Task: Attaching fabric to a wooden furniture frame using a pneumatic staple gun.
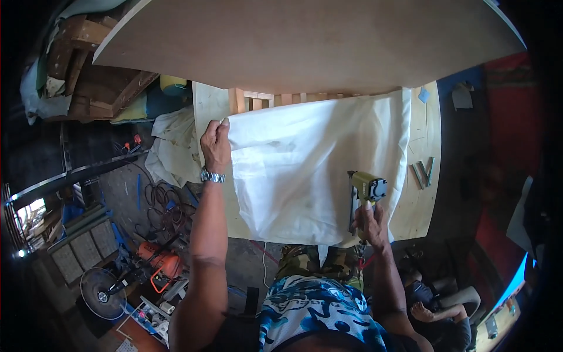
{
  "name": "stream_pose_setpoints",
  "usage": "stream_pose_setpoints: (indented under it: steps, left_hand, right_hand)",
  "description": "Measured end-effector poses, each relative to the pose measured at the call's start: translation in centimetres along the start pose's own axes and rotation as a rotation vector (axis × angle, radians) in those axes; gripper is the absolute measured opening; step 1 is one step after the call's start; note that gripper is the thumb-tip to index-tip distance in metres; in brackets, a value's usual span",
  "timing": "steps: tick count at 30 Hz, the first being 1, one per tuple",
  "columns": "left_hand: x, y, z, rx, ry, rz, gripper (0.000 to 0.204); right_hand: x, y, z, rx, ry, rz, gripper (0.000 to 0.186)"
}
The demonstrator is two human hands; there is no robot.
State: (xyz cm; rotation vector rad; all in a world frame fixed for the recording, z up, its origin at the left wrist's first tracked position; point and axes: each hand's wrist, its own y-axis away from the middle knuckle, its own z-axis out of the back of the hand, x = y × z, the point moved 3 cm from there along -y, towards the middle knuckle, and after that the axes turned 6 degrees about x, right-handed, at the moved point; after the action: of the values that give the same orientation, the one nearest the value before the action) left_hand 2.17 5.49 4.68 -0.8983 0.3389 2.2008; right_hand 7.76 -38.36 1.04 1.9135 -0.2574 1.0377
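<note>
A sheet of white cloth [293, 170] lies over a wooden slatted frame on the plywood table, its near edge hanging toward me. My left hand [216, 144] pinches the cloth's far left corner between thumb and fingers. In my right hand [372, 223] is a yellow-green and black pneumatic staple gun [368, 186], held above the right part of the cloth. Its nose points away from me; I cannot tell whether it touches the cloth. Beyond the cloth's far edge, wooden slats [284, 100] show.
A large brown board [305, 44] rises across the far side. Staple strips [422, 173] lie on the plywood tabletop [425, 117] at right. At left on the floor are coiled hoses [167, 205], an orange machine [159, 259] and a fan [103, 296]. Another person [443, 305] sits at lower right.
</note>
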Motion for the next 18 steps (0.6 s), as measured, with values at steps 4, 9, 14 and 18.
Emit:
stream_pose_setpoints:
  steps: [4, 9, 14, 18]
  left_hand:
    - [-0.1, -2.1, -1.3, -0.068, -0.104, -0.120, 0.023]
    - [2.0, -4.1, -3.0, -0.290, 0.005, -0.076, 0.012]
    - [2.7, -5.5, -4.1, -0.314, -0.006, -0.116, 0.011]
    - [2.4, -5.3, -5.1, -0.333, 0.016, -0.111, 0.010]
  right_hand:
    - [3.9, -2.1, -1.3, 0.009, 0.097, -0.003, 0.039]
    - [7.9, -7.5, -7.4, 0.106, -0.076, 0.063, 0.041]
    - [9.5, -14.9, -13.9, 0.128, -0.322, 0.083, 0.053]
    - [8.2, -19.5, -15.6, 0.148, -0.346, 0.054, 0.057]
